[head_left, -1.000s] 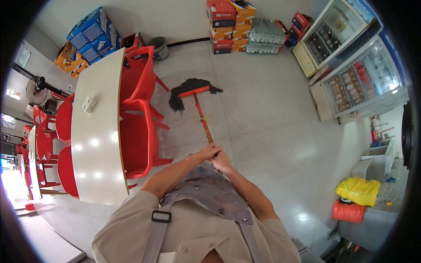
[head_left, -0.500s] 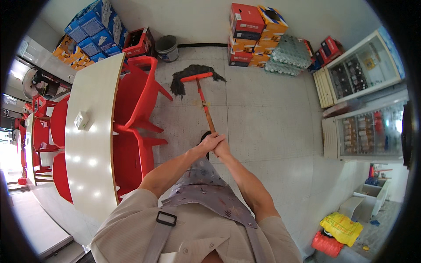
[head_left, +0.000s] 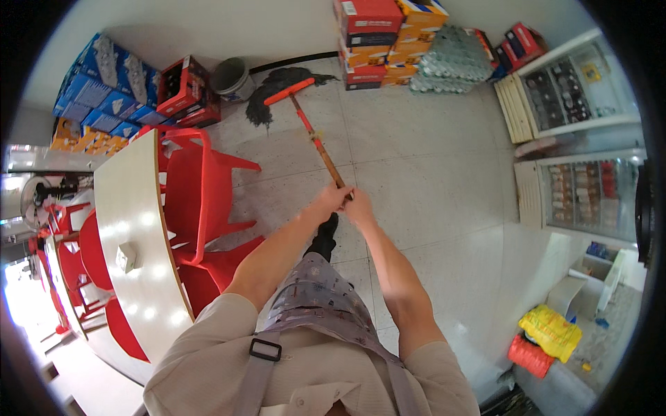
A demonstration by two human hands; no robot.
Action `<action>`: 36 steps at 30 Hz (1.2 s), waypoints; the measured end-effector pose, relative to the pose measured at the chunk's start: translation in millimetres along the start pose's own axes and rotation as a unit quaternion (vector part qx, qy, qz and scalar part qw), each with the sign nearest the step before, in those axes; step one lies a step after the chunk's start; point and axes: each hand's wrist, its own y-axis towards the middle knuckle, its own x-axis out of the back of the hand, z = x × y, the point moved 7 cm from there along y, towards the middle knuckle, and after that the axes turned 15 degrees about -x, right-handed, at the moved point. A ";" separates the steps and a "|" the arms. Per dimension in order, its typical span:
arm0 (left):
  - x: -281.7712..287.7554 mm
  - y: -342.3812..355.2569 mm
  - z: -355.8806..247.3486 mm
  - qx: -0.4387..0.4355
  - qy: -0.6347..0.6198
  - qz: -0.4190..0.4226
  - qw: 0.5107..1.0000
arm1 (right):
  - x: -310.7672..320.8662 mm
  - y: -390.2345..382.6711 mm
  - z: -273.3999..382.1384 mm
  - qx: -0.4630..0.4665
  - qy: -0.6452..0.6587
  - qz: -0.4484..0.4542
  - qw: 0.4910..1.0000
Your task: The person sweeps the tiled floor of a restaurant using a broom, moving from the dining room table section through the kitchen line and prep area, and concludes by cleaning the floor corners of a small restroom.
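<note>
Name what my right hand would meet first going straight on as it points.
Your right hand would probably meet your left hand, close beside it at the mop handle; depth is unclear.

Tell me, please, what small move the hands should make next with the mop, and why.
Perhaps the left hand and right hand should draw the mop back a little: its dark strands lie close beside the grey bucket and near the wall, so pushing farther might bump them.
</note>
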 end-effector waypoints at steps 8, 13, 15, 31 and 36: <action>-166.4 -86.2 108.7 0.059 0.025 0.249 0.966 | 87.8 -162.8 -152.7 -0.097 -0.043 0.042 0.993; -258.4 -202.7 150.7 0.088 0.127 0.385 0.910 | 122.7 -304.8 -271.2 -0.225 -0.030 -0.039 0.973; -295.8 -236.1 191.8 0.079 0.207 0.516 0.827 | 129.6 -368.5 -299.0 -0.258 -0.027 -0.056 0.964; -388.2 -354.8 209.8 0.164 0.332 0.755 0.540 | 135.7 -537.6 -334.6 -0.389 0.191 -0.175 0.884; -408.6 -257.9 175.3 0.102 0.315 0.652 0.682 | 156.2 -423.2 -368.1 -0.380 0.144 -0.225 0.885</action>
